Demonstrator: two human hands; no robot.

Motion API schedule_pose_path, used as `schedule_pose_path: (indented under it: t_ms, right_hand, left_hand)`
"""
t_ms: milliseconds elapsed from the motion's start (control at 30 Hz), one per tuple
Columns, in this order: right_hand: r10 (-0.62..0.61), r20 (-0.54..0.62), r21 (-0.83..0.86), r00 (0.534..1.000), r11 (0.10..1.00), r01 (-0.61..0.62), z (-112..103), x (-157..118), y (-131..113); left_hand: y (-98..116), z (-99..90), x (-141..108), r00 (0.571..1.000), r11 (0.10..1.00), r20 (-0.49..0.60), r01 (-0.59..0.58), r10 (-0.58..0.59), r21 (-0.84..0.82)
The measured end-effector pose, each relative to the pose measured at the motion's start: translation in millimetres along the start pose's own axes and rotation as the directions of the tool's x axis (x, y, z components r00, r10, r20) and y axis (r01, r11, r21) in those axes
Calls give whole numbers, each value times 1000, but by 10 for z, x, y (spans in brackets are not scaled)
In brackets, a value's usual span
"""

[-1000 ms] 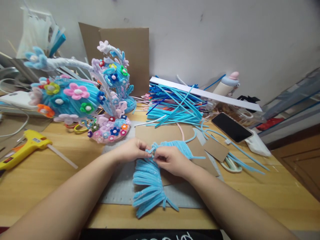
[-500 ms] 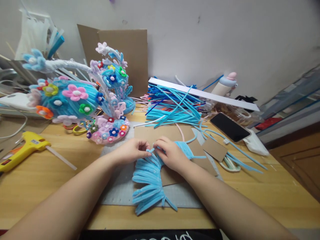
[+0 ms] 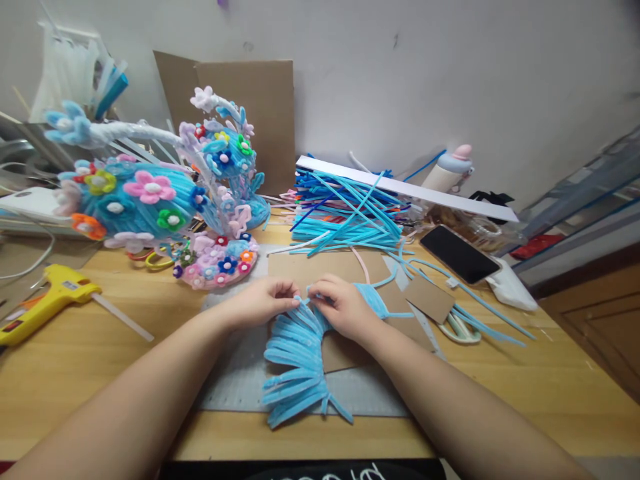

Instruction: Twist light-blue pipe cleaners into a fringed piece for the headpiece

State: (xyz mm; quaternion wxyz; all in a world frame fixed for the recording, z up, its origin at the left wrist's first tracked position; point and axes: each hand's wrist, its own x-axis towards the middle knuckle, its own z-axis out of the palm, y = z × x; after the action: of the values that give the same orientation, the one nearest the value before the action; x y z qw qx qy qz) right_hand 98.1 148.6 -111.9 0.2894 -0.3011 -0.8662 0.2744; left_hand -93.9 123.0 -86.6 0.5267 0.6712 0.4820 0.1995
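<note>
A curved fan of light-blue pipe cleaners (image 3: 297,350), bent into loops and joined along one edge, lies over the cardboard and the grey cutting mat (image 3: 230,383). At its upper end my left hand (image 3: 267,300) pinches a blue pipe cleaner loop between thumb and forefinger. Just to the right, my right hand (image 3: 343,307) is closed on the pipe cleaners at the same spot, its fingertips close to the left ones. Past the right hand, more of the blue fan (image 3: 373,300) shows, with a loose end sticking out rightward. What lies under the right palm is hidden.
Flower-covered pipe cleaner lamps (image 3: 145,200) stand at left, near a yellow glue gun (image 3: 55,300). Behind my hands lies a pile of blue pipe cleaners (image 3: 345,207) under a white strip (image 3: 400,183). A phone (image 3: 460,253), small cardboard piece (image 3: 429,299) and bottle (image 3: 447,170) are at right.
Both hands stay at the same place on the fan. The left fingertips have shifted slightly, and the small blue end between the hands has tilted. The fan's lower end has moved slightly left.
</note>
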Motion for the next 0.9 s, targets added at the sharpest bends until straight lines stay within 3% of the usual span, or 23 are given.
schedule_pose_path:
  t_ms: [133, 300, 467, 633, 900]
  right_hand:
    - [-40, 46, 45, 998, 998, 38, 9, -7, -38]
    - [5, 67, 59, 998, 998, -9, 7, -33, -146]
    - [-74, 124, -36, 990, 996, 79, 17, -43, -186]
    - [-36, 127, -183, 991, 981, 59, 54, -49, -193]
    - [-30, 152, -240, 988, 969, 66, 41, -56, -167]
  left_hand:
    - [-16, 5, 8, 999, 999, -9, -33, 33, -2]
    - [-68, 34, 34, 998, 999, -46, -37, 36, -21]
    - [-143, 69, 83, 999, 993, -55, -4, -2, -119]
    - [-177, 84, 109, 999, 974, -33, 9, -17, -226]
    - [-60, 90, 76, 981, 872, -53, 140, -186, -469]
